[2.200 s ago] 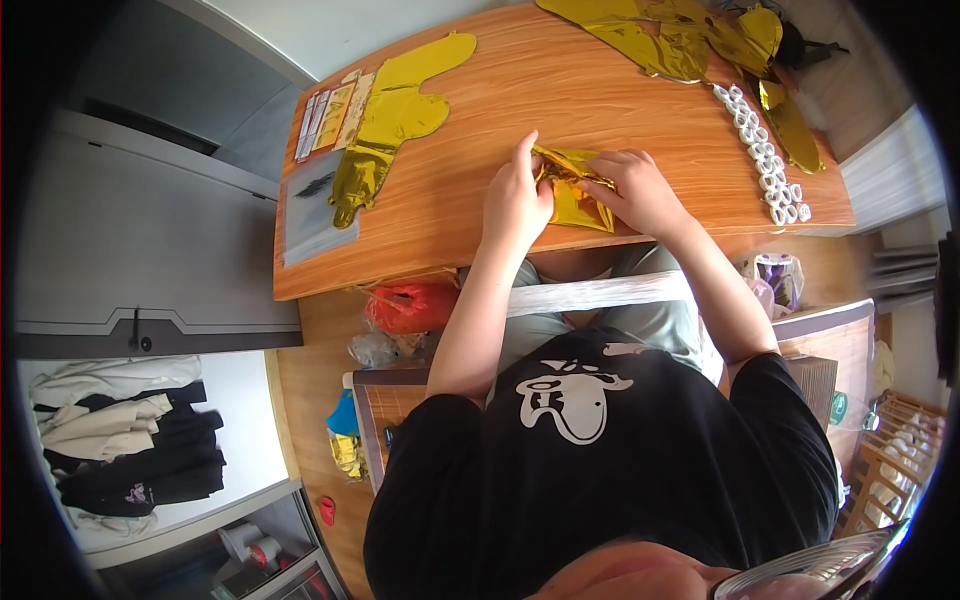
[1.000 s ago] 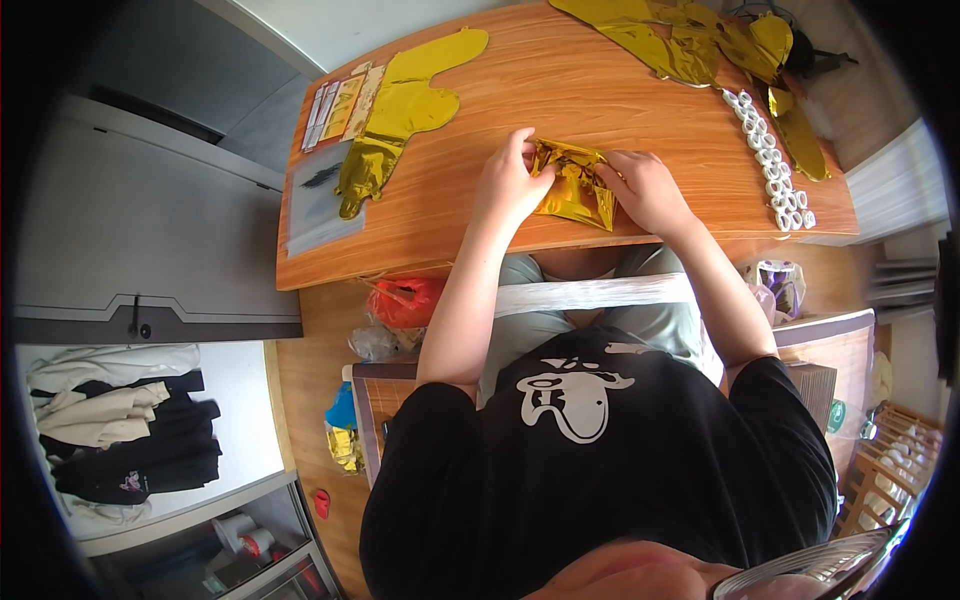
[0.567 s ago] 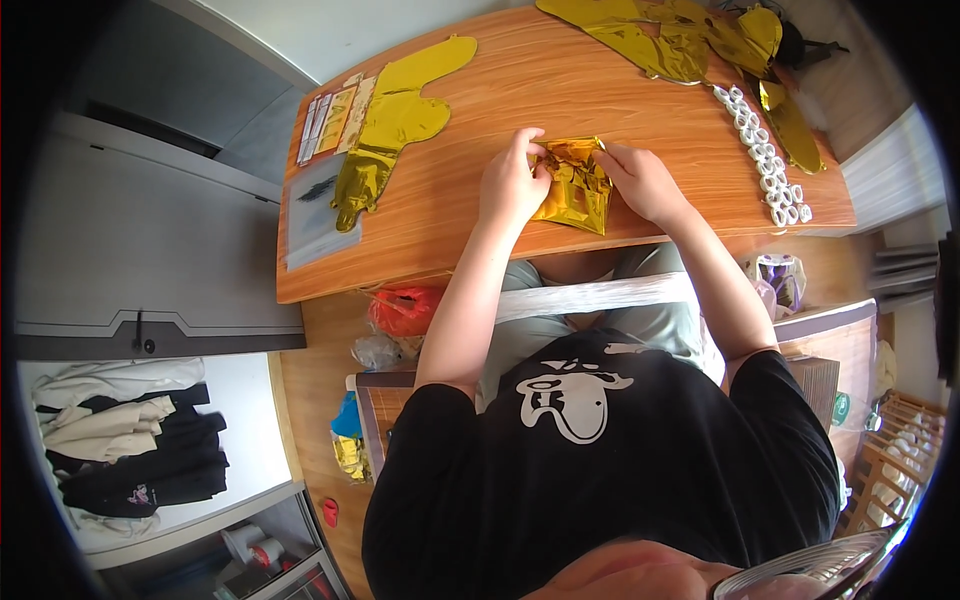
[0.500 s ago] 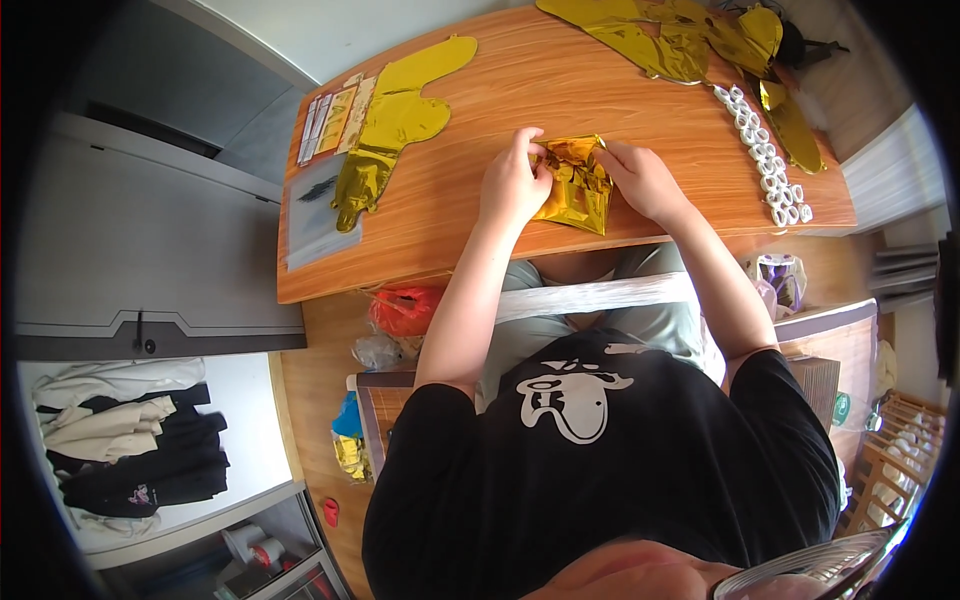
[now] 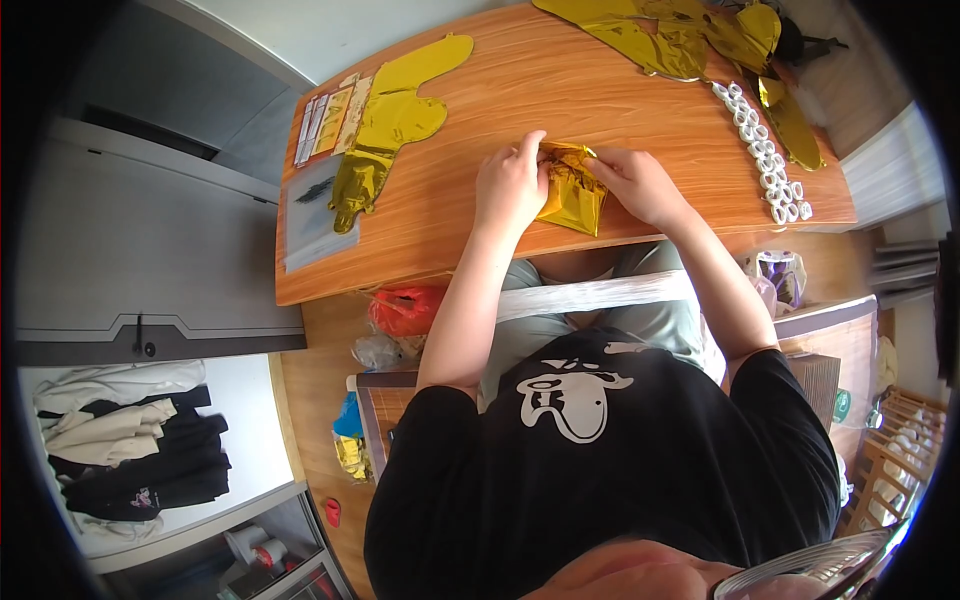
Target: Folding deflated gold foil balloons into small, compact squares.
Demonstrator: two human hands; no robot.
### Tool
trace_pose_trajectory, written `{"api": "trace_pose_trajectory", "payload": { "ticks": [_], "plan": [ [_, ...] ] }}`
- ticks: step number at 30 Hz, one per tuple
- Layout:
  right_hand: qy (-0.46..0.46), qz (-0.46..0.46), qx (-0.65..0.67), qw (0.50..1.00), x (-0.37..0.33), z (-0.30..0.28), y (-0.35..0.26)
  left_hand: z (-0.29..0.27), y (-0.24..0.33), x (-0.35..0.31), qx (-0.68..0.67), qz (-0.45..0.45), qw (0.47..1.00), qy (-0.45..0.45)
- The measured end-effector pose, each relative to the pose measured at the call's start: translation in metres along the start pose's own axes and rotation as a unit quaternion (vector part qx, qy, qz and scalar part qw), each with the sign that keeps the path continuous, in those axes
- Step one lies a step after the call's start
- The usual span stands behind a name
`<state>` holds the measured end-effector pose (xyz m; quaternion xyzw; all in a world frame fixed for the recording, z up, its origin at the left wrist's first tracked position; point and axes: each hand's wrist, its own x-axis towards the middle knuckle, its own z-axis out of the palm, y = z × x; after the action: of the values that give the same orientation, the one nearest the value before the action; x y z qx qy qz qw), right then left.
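Note:
A folded gold foil balloon (image 5: 574, 203) is held between my two hands over the table's near edge. My left hand (image 5: 512, 186) grips its left side, the thumb pressed to the foil and a finger pointing up. At the upper right corner, my right hand (image 5: 637, 183) pinches the foil between thumb and fingers. The upper part of the foil is crumpled, the lower part flatter. On the left of the table lies a flat gold foil balloon (image 5: 398, 118), its lower end over a clear plastic sheet (image 5: 318, 235).
The wooden table (image 5: 500, 90) bears more gold foil balloons (image 5: 660, 40) at the far right and rows of small white rolls (image 5: 765, 160) by the right edge. Printed packets (image 5: 330, 118) lie at the left. A red plastic bag (image 5: 405, 310) is below the near edge.
My right hand has shifted slightly left and down, drawing closer to my left hand. The top of the held foil is bunched in and looks narrower.

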<state>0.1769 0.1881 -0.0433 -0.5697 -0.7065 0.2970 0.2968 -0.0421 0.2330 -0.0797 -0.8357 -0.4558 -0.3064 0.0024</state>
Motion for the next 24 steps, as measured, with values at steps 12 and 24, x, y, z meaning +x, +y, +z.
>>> {"api": "trace_pose_trajectory", "payload": {
  "ticks": [12,24],
  "plan": [
    [0.064,-0.217,-0.225,0.948,-0.018,0.03,0.004,-0.019,-0.003,-0.007,-0.147,-0.133,0.978,-0.069],
    [0.043,-0.217,-0.225,0.949,-0.01,0.023,0.007,-0.04,-0.006,-0.037,-0.209,-0.201,0.956,-0.055]
  ]
}}
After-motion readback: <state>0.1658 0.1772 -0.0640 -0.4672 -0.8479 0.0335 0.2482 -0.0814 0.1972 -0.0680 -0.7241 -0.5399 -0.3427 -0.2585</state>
